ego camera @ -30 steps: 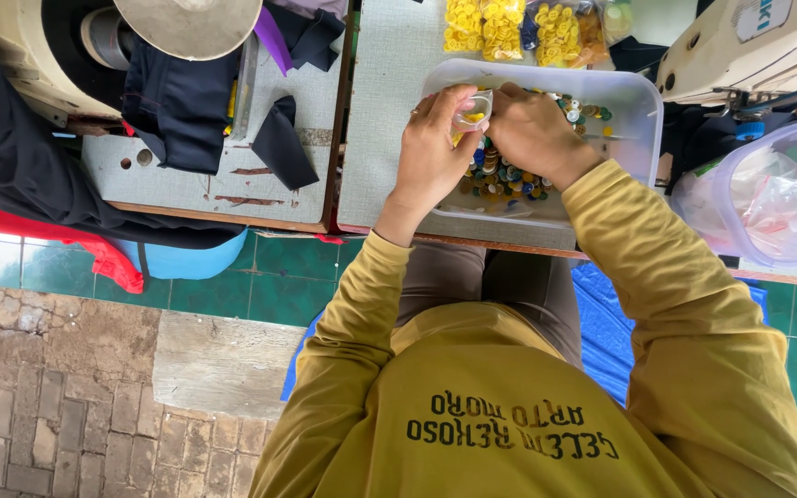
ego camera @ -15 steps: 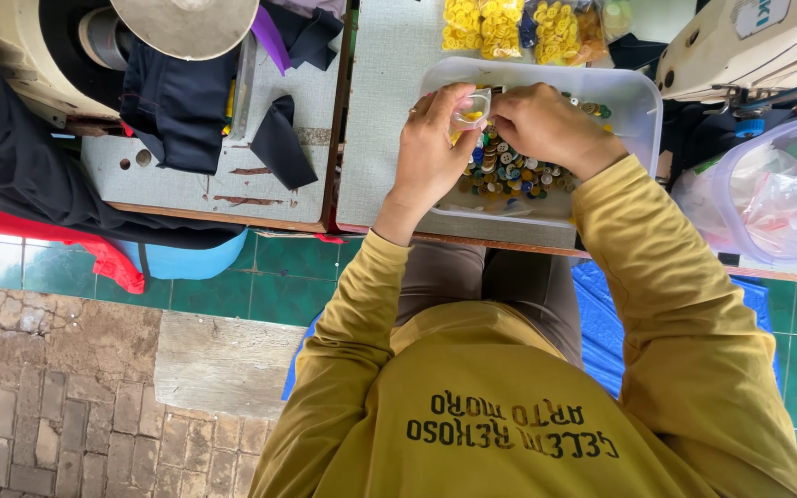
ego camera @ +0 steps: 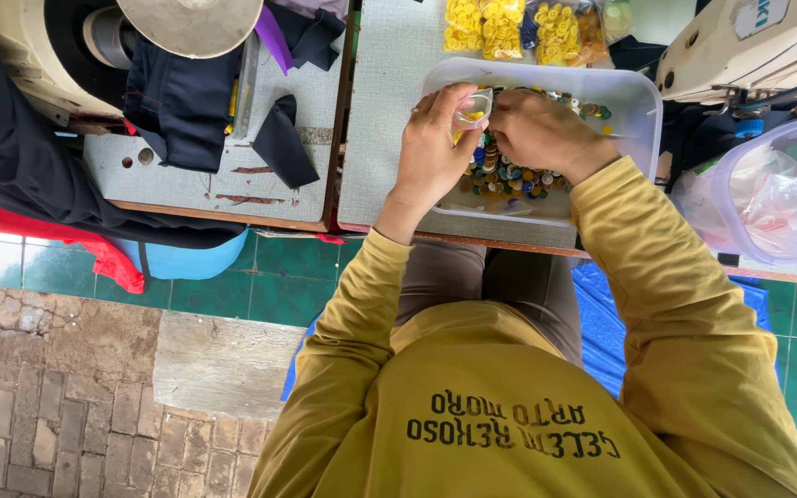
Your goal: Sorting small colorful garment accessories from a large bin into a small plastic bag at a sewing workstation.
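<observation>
One small clear bag (ego camera: 474, 108) sits pinched in the left hand (ego camera: 435, 148) over one clear tray (ego camera: 643, 111) of mixed buttons (ego camera: 505, 175). The right hand (ego camera: 537, 134) touches it, grip hidden. Four bags of yellow buttons (ego camera: 518, 28) lie beyond.

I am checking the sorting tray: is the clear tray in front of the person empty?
No, the clear tray holds many mixed-colour buttons under both hands.

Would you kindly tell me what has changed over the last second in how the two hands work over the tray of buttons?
The right hand lifted off the buttons and came up to the small clear bag, uncovering more of them. The left hand kept hold of that bag. The clear tray stayed put.
</observation>
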